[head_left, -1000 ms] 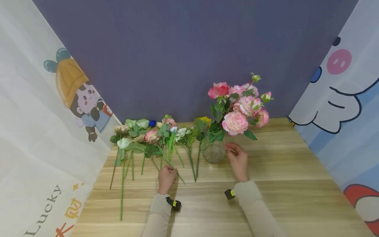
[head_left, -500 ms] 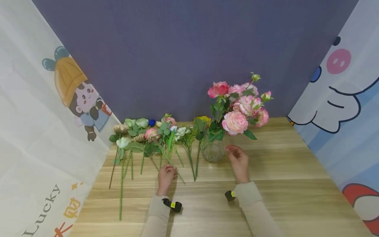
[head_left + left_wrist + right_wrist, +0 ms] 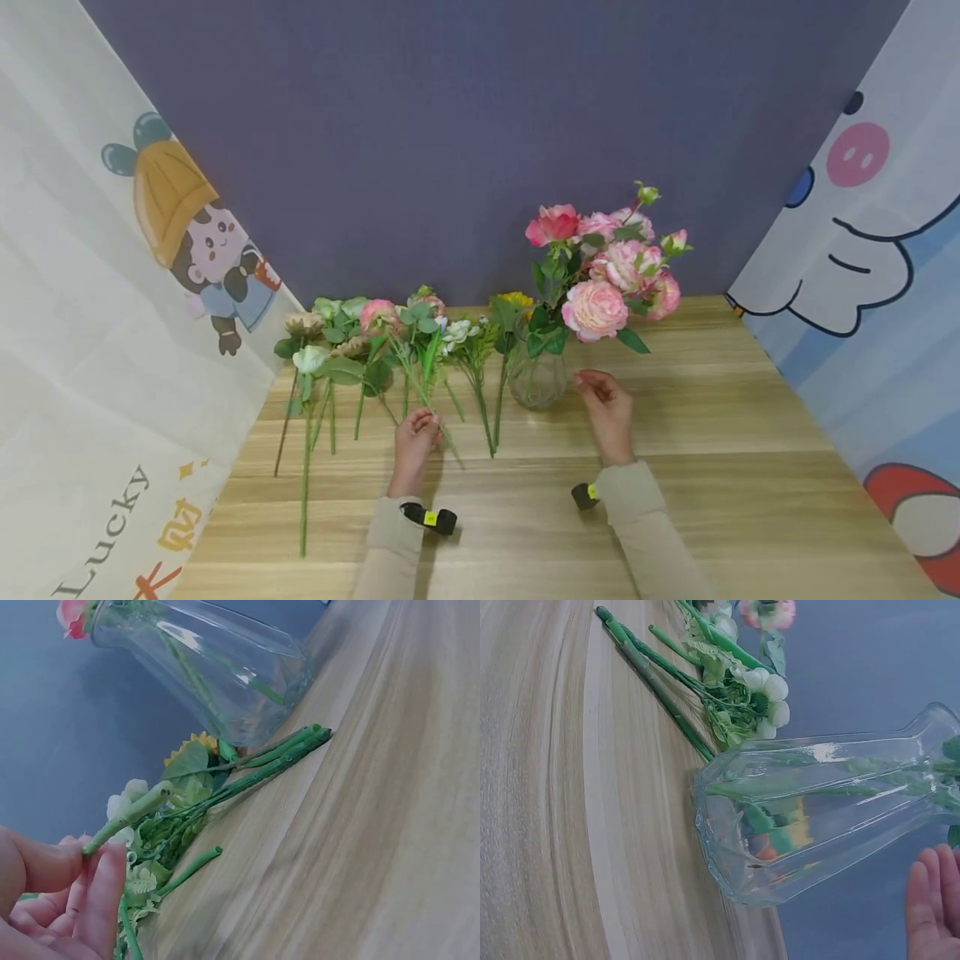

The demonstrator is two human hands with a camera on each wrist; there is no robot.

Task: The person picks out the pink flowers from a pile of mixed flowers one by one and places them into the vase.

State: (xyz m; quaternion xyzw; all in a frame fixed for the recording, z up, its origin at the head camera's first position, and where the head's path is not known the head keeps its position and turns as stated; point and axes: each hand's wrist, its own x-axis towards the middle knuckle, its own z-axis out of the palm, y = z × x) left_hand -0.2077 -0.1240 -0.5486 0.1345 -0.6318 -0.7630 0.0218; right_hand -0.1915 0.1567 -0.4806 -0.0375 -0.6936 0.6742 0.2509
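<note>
My left hand [image 3: 414, 446] pinches the green stem of a pink flower [image 3: 378, 315], between thumb and fingers. In the left wrist view the cut end of that stem [image 3: 127, 817] sticks out past the fingertips, above the tabletop. The bloom overlaps other flowers lying behind it. A clear glass vase [image 3: 537, 385] stands upright to the right, holding pink peonies [image 3: 596, 310] and a deeper pink bloom [image 3: 553, 225]. Beside the vase, my right hand [image 3: 607, 417] holds nothing; its fingers [image 3: 934, 889] are loosely extended near the glass in the right wrist view.
Several artificial flowers lie in a row left of the vase, among them a white-green one [image 3: 311, 360] with a long stem, a white cluster [image 3: 457, 335] and a yellow sunflower [image 3: 513, 302]. A dark wall [image 3: 480, 150] closes off the back of the wooden table [image 3: 712, 517].
The left hand has drawn slightly left, and the pink flower has risen off the others, now covering the blue bloom. The right hand has shifted slightly down and away from the vase.
</note>
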